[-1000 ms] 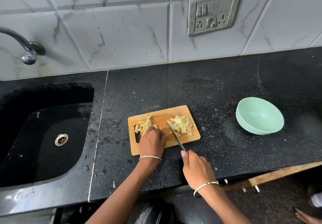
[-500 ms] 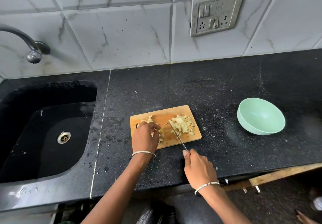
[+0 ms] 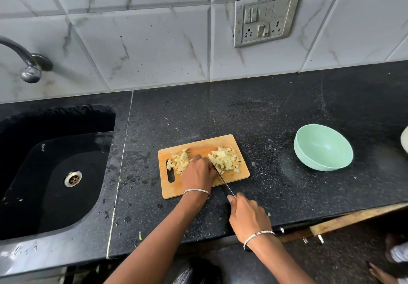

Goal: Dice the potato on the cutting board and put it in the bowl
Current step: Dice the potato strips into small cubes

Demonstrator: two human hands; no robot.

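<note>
The fingertips of the left hand [image 3: 198,173] are curling down out of my sight onto the board [image 3: 198,145], and I am not making out whether they are pinning any potato [image 3: 225,161] beneath them. That hand is also covering part of the knife [image 3: 224,182] blade, and the right hand [image 3: 249,217] is hiding the handle whole. The left edge is cutting off the tap [image 3: 26,62] and the sink [image 3: 33,173]. At the right edge a pale thing [image 3: 405,140] is showing only a sliver, and a foot [image 3: 379,272] is running out at the bottom corner.
</note>
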